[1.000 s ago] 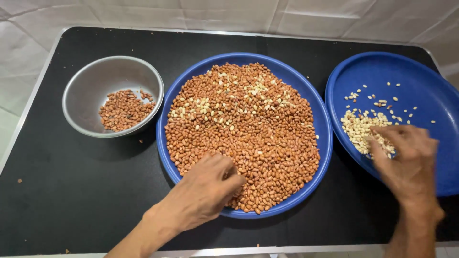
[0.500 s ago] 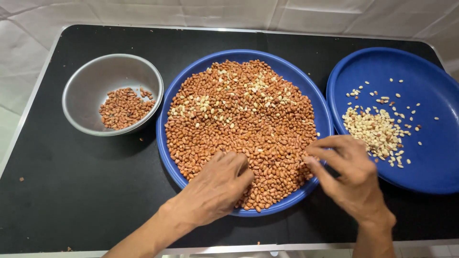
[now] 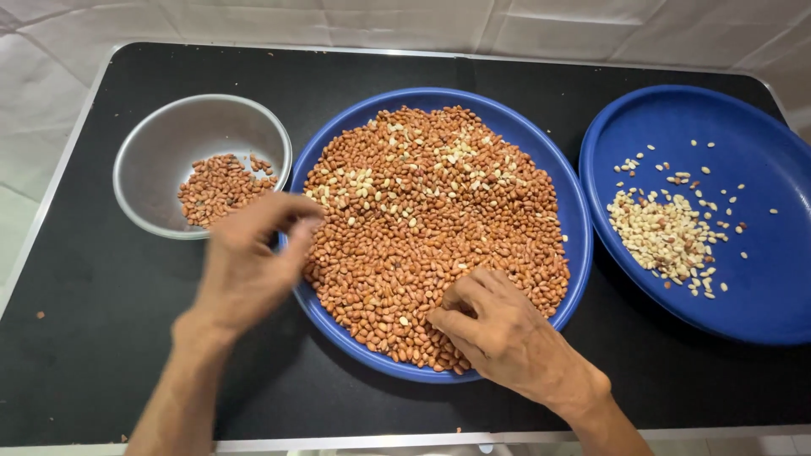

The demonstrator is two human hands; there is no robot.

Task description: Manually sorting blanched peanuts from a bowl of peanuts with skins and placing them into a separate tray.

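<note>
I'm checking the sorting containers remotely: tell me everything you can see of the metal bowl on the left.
The metal bowl is round, dull grey and looks like steel, standing upright on the black table at the left, close beside the big blue plate. Its walls are bare; a small heap of red-brown skinned peanuts lies on the side nearer the plate. The left hand hovers over its near right rim, fingers pinched; whether it touches is unclear.

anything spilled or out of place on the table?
Barely. One stray brown bit lies on the black table near its left edge, apart from the metal bowl. Otherwise the peanuts sit inside the bowl and both blue plates; nothing is tipped or damaged.
</note>
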